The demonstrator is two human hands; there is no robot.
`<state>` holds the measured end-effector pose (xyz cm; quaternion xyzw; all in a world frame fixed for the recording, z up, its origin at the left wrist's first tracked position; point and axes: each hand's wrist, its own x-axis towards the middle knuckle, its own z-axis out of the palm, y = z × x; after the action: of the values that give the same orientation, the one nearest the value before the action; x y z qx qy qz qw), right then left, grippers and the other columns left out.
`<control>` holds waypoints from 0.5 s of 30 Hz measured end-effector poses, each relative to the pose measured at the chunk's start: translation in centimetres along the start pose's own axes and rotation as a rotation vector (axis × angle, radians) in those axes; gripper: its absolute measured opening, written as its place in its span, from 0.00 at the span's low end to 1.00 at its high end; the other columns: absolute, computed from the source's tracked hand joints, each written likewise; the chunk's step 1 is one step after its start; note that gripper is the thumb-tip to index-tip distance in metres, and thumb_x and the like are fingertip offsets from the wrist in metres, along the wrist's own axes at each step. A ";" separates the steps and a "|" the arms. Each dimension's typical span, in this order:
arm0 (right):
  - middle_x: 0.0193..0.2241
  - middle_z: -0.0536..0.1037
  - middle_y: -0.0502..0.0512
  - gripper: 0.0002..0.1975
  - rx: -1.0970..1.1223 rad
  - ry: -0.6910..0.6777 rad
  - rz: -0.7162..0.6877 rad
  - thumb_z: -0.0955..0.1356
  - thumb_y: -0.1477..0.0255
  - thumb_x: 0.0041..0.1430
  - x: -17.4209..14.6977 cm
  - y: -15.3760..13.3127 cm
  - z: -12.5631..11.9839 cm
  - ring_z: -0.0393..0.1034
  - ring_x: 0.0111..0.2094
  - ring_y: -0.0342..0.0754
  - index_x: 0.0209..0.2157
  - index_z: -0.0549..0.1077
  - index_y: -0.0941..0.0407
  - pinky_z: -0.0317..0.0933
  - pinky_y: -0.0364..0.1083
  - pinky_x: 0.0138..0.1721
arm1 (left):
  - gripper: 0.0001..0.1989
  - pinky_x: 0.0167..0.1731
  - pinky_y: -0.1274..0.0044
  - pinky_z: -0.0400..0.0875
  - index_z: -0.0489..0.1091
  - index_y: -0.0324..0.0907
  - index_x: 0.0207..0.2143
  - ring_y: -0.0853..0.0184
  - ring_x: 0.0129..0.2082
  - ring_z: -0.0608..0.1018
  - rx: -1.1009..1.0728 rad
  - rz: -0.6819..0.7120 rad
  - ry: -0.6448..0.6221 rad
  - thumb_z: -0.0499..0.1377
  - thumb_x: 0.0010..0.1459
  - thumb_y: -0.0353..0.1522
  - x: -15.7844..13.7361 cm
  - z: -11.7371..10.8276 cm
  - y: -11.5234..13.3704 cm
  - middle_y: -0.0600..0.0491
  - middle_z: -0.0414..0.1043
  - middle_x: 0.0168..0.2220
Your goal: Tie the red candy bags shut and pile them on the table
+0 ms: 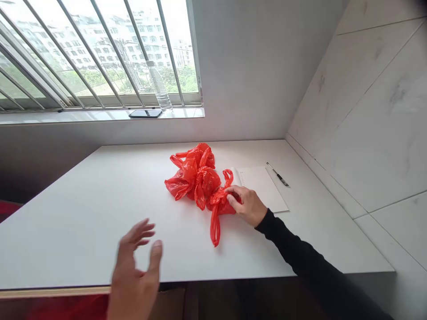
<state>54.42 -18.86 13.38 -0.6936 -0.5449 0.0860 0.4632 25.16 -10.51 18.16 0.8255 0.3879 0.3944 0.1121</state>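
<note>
Several red plastic bags lie bunched together in the middle of the white table. The nearest one, a knotted red plastic bag with its handle loops sticking out, is at my right hand. The thumb and fingers of that hand close on its right side near the knot; the fingertips are partly buried in the plastic. My left hand is raised over the table's front edge, fingers apart and holding nothing, slightly blurred. What the bags contain is hidden.
Right of the bags lie a white notebook and a black-and-clear pen. A clear water bottle and a phone rest on the sill of the barred window. A tiled wall borders the white table on the right.
</note>
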 end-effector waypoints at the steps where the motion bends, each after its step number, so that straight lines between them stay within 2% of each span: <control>1: 0.39 0.80 0.53 0.10 0.026 -0.005 -0.019 0.64 0.69 0.68 -1.3 0.0 -0.1 0.75 0.38 0.49 0.45 0.76 0.53 0.70 0.48 0.43 | 0.26 0.41 0.64 0.77 0.59 0.51 0.63 0.58 0.46 0.77 -0.043 0.037 -0.068 0.57 0.64 0.43 -0.4 1.6 1.0 0.48 0.70 0.53; 3: 0.43 0.80 0.54 0.14 0.055 0.037 -0.013 0.61 0.64 0.71 -3.8 1.0 -0.2 0.74 0.42 0.48 0.50 0.74 0.51 0.70 0.47 0.45 | 0.27 0.49 0.63 0.75 0.55 0.51 0.66 0.58 0.52 0.75 -0.069 0.176 -0.209 0.55 0.66 0.37 -1.0 5.1 2.6 0.47 0.68 0.57; 6: 0.54 0.74 0.62 0.23 0.031 0.141 0.068 0.57 0.60 0.72 -6.4 4.7 -0.9 0.69 0.55 0.55 0.60 0.67 0.55 0.63 0.58 0.58 | 0.27 0.58 0.60 0.69 0.55 0.49 0.67 0.57 0.61 0.69 -0.048 0.299 -0.395 0.52 0.66 0.30 -1.5 9.1 3.9 0.46 0.66 0.61; 8: 0.58 0.72 0.63 0.25 0.016 0.119 0.093 0.58 0.60 0.71 -7.1 7.4 -1.9 0.65 0.60 0.59 0.63 0.65 0.57 0.56 0.64 0.63 | 0.27 0.57 0.60 0.69 0.61 0.48 0.64 0.57 0.59 0.70 -0.046 0.311 -0.471 0.52 0.63 0.26 -1.6 10.6 4.2 0.48 0.69 0.58; 10: 0.58 0.72 0.63 0.25 0.018 0.091 0.105 0.58 0.59 0.71 -7.4 8.8 -3.1 0.64 0.60 0.60 0.61 0.67 0.57 0.53 0.66 0.64 | 0.25 0.54 0.61 0.71 0.67 0.46 0.58 0.57 0.54 0.72 -0.047 0.303 -0.498 0.52 0.60 0.23 -1.6 11.3 4.5 0.49 0.73 0.53; 12: 0.56 0.74 0.64 0.24 0.018 0.114 0.124 0.57 0.59 0.72 -7.6 8.2 -4.3 0.65 0.59 0.59 0.59 0.69 0.57 0.55 0.65 0.63 | 0.22 0.50 0.62 0.73 0.71 0.45 0.54 0.58 0.50 0.74 -0.047 0.289 -0.496 0.52 0.59 0.23 -1.7 11.6 5.2 0.49 0.75 0.49; 15: 0.50 0.77 0.58 0.20 0.062 0.114 0.073 0.60 0.58 0.71 -8.2 4.4 -5.3 0.69 0.53 0.53 0.54 0.72 0.53 0.63 0.56 0.57 | 0.20 0.46 0.62 0.73 0.73 0.44 0.51 0.58 0.45 0.75 -0.059 0.270 -0.488 0.53 0.59 0.24 -2.2 11.8 6.6 0.48 0.76 0.44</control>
<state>57.50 -28.47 9.88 -0.7020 -0.4893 0.0801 0.5111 36.61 -15.14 12.34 0.9366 0.2242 0.2065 0.1727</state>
